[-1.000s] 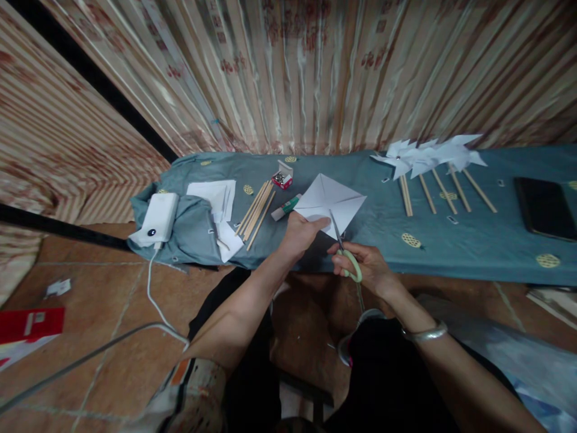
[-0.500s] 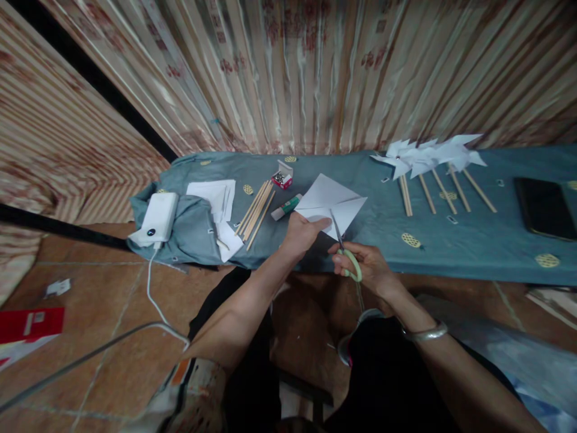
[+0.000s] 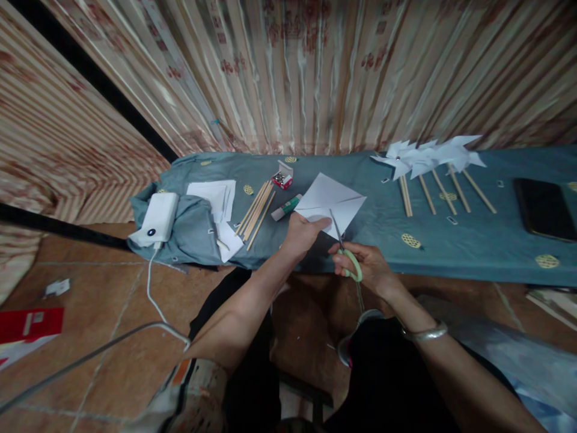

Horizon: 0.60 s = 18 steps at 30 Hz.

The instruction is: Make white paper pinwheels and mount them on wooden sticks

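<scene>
My left hand (image 3: 301, 234) pinches the near corner of a creased white paper square (image 3: 331, 198), holding it tilted above the blue-covered table (image 3: 473, 240). My right hand (image 3: 367, 264) grips green-handled scissors (image 3: 345, 252). Their blades reach into the paper's near edge along a crease. A glue stick (image 3: 286, 206) lies just left of the paper, and a small red box of pins (image 3: 282, 176) stands open behind it.
Wooden sticks (image 3: 258, 209) and white paper sheets (image 3: 216, 198) lie at the left, beside a white power bank (image 3: 157, 218) with a cable. Several finished paper pinwheels (image 3: 428, 157) on sticks lie at the right. A dark tablet (image 3: 543, 207) sits far right.
The paper's far side has dipped a little as the scissors work along the crease. Both hands stay almost in place.
</scene>
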Each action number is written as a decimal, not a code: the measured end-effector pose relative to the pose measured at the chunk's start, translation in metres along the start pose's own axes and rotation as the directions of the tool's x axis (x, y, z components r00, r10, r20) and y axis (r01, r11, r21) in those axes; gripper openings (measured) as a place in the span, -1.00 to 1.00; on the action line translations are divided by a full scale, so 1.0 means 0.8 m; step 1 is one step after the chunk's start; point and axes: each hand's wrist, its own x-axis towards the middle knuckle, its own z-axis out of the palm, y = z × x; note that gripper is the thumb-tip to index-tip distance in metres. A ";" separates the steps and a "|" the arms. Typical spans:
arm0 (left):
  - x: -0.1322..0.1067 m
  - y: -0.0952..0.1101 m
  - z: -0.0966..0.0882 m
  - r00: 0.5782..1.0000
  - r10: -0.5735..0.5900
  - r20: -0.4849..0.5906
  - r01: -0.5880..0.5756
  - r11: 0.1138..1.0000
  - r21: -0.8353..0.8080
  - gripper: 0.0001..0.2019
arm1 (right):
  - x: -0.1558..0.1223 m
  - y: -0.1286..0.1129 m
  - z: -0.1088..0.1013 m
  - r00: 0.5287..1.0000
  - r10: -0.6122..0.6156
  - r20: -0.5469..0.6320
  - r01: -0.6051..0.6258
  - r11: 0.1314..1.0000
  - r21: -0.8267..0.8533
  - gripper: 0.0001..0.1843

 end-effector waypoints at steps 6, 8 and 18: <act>0.001 -0.004 -0.001 1.000 0.021 -0.002 -0.021 1.000 -0.003 -0.81 | 0.001 0.000 0.001 1.000 0.014 0.006 -0.015 0.999 0.037 -0.50; 0.002 -0.006 -0.002 1.000 0.026 0.008 -0.026 0.999 -0.020 -0.83 | 0.001 0.001 0.002 1.000 0.017 -0.001 -0.017 0.998 0.060 -0.50; 0.005 -0.010 0.000 1.000 0.003 0.003 -0.003 0.999 -0.044 -0.77 | 0.003 0.003 0.003 0.999 0.040 -0.012 -0.039 0.997 0.071 -0.47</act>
